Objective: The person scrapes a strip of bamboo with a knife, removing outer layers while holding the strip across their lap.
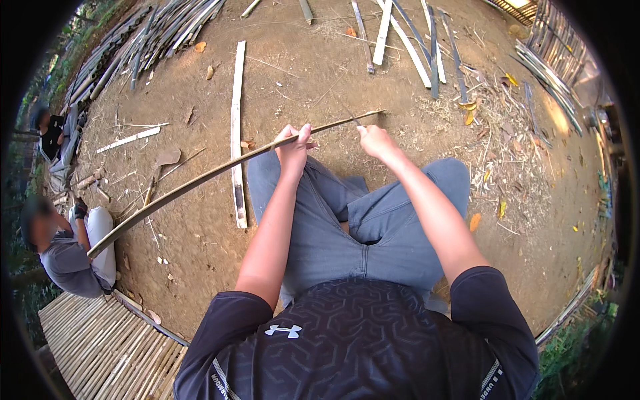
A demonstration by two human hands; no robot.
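Observation:
A long, narrow bamboo strip (pixel 171 198) runs from the lower left up to the right, in front of my bent knees. My left hand (pixel 293 152) is closed around it near its far right part, with the thumb up. Close to the strip's right tip, my right hand (pixel 377 143) is closed on what looks like a knife (pixel 351 115). Its thin dark blade points up and to the left, across the strip. The handle is hidden inside my fist.
A flat pale bamboo slat (pixel 237 127) lies on the dirt left of my knee. Split bamboo pieces (pixel 413 47) and a pile of poles (pixel 143 37) lie farther off. At left, a co-worker (pixel 73 250) sits near a hatchet-like tool (pixel 163 160) and a bamboo platform (pixel 107 340).

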